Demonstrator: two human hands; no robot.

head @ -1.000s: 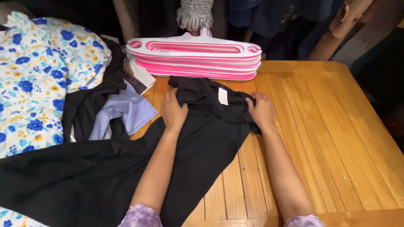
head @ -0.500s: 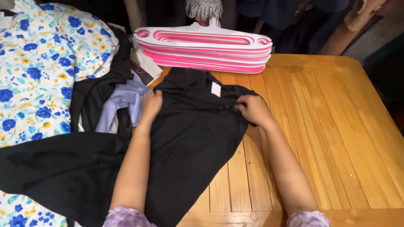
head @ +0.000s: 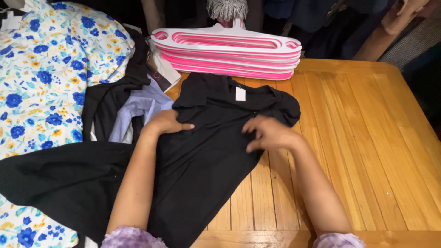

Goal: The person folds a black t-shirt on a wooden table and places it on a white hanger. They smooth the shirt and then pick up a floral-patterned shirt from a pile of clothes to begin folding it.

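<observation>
A black collared fabric garment (head: 206, 138) lies flat on the slatted wooden table (head: 358, 138), just below a stack of pink and white plastic hangers (head: 227, 53) — bare wood lies open to the right. A small white rectangular label (head: 240, 93) sits inside the collar. The left hand (head: 166, 123) presses flat, fingers together; the right hand (head: 266, 133) rests on the cloth, fingers loosely spread — neither gripping.

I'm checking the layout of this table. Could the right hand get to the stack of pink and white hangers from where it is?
Probably yes: the right hand lies on the black garment, and only flat cloth lies between it and the hangers.
</observation>
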